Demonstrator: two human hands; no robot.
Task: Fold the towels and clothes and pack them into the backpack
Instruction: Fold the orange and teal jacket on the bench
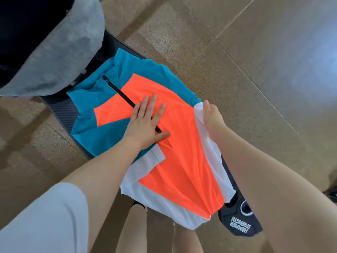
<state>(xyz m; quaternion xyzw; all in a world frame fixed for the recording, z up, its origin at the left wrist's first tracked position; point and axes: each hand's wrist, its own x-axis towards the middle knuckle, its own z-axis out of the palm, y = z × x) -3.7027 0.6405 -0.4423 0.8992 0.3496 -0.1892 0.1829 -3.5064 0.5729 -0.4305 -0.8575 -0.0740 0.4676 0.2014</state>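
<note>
Orange, teal and white jacket (pixel 178 143) spread on a black bench (pixel 240 225).
Left hand (pixel 147 123) presses flat at centre, fingers apart; right hand (pixel 212 115) at three o'clock pinches the white edge.

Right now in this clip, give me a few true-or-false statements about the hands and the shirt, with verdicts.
1. The left hand lies flat on the shirt. True.
2. The right hand holds the shirt's white edge. True.
3. The shirt lies on the floor. False: it lies on a black bench.
4. The shirt's zip is fully undone. False: it looks closed where visible.
5. A grey and black bag sits at the bench's far end. True.
</note>
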